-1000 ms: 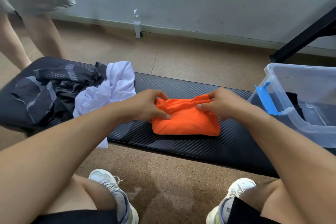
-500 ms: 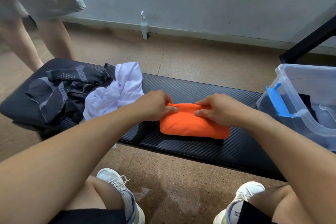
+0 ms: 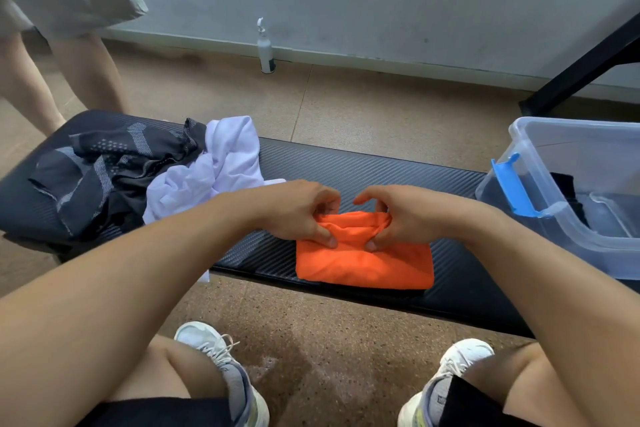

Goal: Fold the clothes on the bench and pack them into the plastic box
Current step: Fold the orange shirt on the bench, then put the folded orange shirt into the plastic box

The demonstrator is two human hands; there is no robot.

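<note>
Both hands on the orange garment (image 3: 363, 263): left hand (image 3: 298, 211) and right hand (image 3: 401, 215) each pinch its bunched far edge, thumbs pressed on top, fingers curled behind the fabric, hands just beside each other but not touching. Garment is folded to a small rectangle, lying on the bench (image 3: 363, 170) toward its near edge, right of centre. Left end of bench: one dark patterned garment (image 3: 114, 166) crumpled, one white garment (image 3: 214, 173) crumpled against its right side and partly over it, white fabric hanging off the near edge behind the left forearm. So 3 garments on the bench: 1 folded, 2 not. Right end: one clear plastic box (image 3: 554, 218) with a blue latch (image 3: 512, 187) on its near-left wall, lid off, something dark inside, can't tell what. Bare bench surface between the orange garment and the box. Around: second person's legs (image 3: 79, 73) standing past the far-left corner of the bench, one white pump bottle (image 3: 266, 48) on the floor by the wall, black slanted bar (image 3: 588, 62) upper right. Two white sneakers, left (image 3: 221, 367) and right (image 3: 446, 381), on the floor below the near edge.
</note>
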